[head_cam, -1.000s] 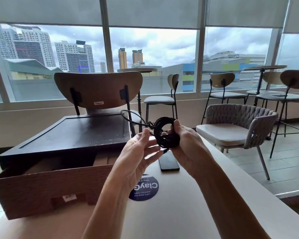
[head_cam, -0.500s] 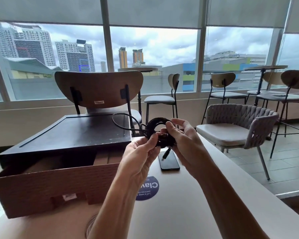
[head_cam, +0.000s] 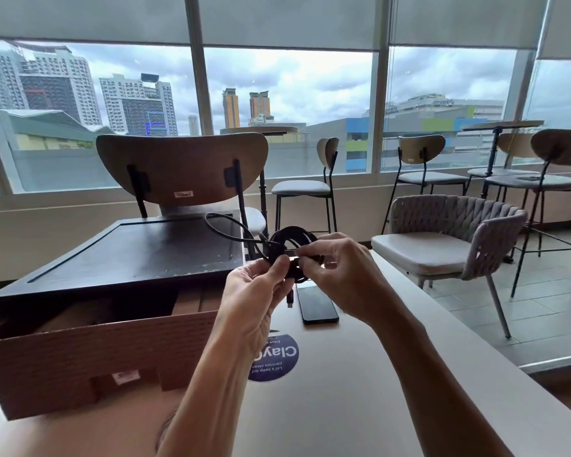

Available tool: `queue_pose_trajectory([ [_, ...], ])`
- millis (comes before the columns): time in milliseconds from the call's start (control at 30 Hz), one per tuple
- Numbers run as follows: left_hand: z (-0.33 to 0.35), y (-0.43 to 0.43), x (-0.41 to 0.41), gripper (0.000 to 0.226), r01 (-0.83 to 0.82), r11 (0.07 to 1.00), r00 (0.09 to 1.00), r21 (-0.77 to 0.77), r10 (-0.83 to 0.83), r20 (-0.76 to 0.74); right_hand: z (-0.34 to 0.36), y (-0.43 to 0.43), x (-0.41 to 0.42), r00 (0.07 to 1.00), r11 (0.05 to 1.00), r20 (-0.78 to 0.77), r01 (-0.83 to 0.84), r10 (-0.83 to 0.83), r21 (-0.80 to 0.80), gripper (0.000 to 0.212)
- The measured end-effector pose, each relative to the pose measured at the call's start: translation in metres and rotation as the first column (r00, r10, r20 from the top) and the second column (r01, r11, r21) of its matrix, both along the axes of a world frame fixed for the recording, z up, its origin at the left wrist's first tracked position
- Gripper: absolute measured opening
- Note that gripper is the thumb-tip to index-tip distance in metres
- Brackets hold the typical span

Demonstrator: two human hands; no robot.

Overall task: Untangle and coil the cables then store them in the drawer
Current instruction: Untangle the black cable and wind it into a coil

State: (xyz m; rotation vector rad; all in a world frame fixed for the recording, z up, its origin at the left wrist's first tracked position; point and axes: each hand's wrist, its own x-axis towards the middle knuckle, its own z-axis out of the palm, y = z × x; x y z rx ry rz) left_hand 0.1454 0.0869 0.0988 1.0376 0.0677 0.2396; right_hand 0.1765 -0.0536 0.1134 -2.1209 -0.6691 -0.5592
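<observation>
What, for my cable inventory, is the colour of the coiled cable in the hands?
The coiled cable is black, plainest in the head view.

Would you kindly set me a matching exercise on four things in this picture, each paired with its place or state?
Things:
1 cable
2 phone
3 drawer
4 sticker

Places or states:
A pulled open, at the left
B held by left hand and right hand
C round, blue, stuck on the table
D lying flat on the table, screen dark

Pairs: 1-B, 2-D, 3-A, 4-C.
</observation>
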Motion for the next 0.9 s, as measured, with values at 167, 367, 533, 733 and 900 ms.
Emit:
queue_pose_trajectory([
  [167,-0.002,-0.011,-0.002,0.004,-0.088,0.976,0.995,0.198,0.077,0.062,0.000,0.002,-0.003,0.996,0.987,-0.020,0.085,-0.088,-0.133,0.019],
  [367,-0.005,-0.014,0.000,0.010,-0.300,0.806,0.953,0.511,0.225,0.204,0.000,0.008,-0.005,0.988,0.993,-0.107,0.110,-0.113,-0.033,0.026],
  [533,-0.007,0.009,0.003,0.012,-0.254,0.859,0.967,0.444,0.235,0.100,0.014,-0.002,-0.009,0.999,0.998,-0.025,0.023,-0.022,0.054,0.027],
  [733,0.006,0.003,-0.006,0.013,-0.117,0.905,0.991,0.409,0.082,0.103,-0.001,0.006,-0.004,0.997,0.995,0.078,-0.013,0.021,-0.100,0.024],
  [900,0.006,-0.011,-0.007,0.016,-0.180,0.892,0.982,0.414,0.143,0.120,-0.003,0.008,-0.003,0.989,0.985,0.141,0.073,-0.051,-0.156,0.015],
])
